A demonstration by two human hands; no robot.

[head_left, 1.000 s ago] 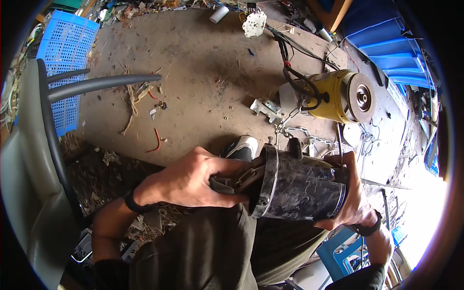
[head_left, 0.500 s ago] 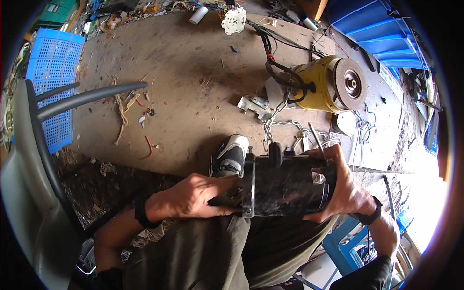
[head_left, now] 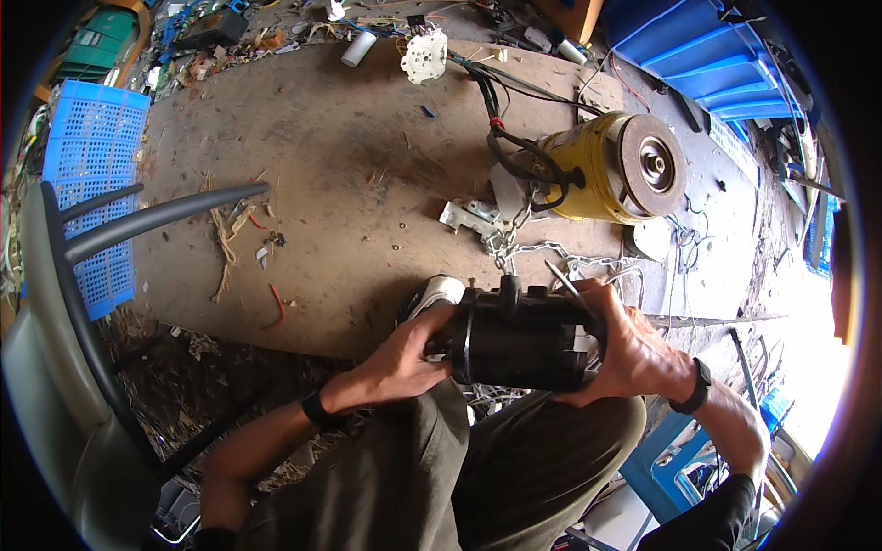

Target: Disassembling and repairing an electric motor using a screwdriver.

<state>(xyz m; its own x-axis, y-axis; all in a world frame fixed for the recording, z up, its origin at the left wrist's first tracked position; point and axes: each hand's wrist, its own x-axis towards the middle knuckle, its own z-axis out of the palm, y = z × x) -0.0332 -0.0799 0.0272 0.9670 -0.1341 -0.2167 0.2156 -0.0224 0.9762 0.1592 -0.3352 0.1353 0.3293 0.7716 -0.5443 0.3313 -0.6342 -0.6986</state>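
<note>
A black cylindrical motor housing (head_left: pixel 524 354) lies sideways above my knees, held between both hands. A metal band circles it near its left end, and a dark knob stands up from its far side. My left hand (head_left: pixel 401 361) closes around the left end, fingertips partly hidden. Around the right end wraps my right hand (head_left: pixel 634 347), thumb on the near side and fingers on the far side. A thin metal rod (head_left: pixel 562 278) slants out beside the right fingers; whether they hold it I cannot tell.
Ahead on the brown board (head_left: pixel 322 165) lie a yellow motor (head_left: pixel 588 170) with a round disc, a metal chain (head_left: pixel 542 248) and a metal bracket (head_left: pixel 473 219). A chair (head_left: pixel 69 367) and blue perforated crate (head_left: pixel 96 138) stand left. A blue plastic stool (head_left: pixel 666 468) is at lower right.
The motor housing has shifted slightly up and left, away from my lap. My left hand has moved up its end, and my right hand stays around the other end. The whole view has shifted a little.
</note>
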